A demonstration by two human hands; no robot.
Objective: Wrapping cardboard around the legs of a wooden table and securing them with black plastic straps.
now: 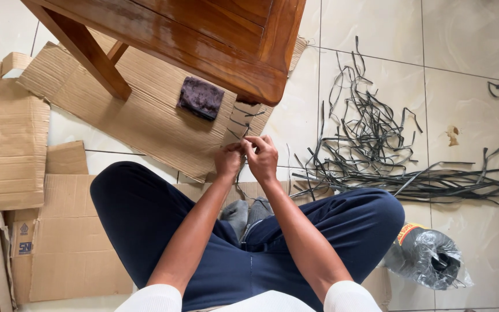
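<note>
white short sleeves, navy trousers and grey socks, bare forearms.

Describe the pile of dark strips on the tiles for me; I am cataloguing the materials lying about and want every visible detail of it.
The pile of dark strips is a loose tangle of thin, flat, dark grey bands, plastic or rubber by their look. Many curl and stand up from the floor tiles; others run in a long bundle toward the right edge of the view. It lies to the right of the wooden table leg and just beyond the person's right knee. One small loop lies apart near the upper right.
</note>
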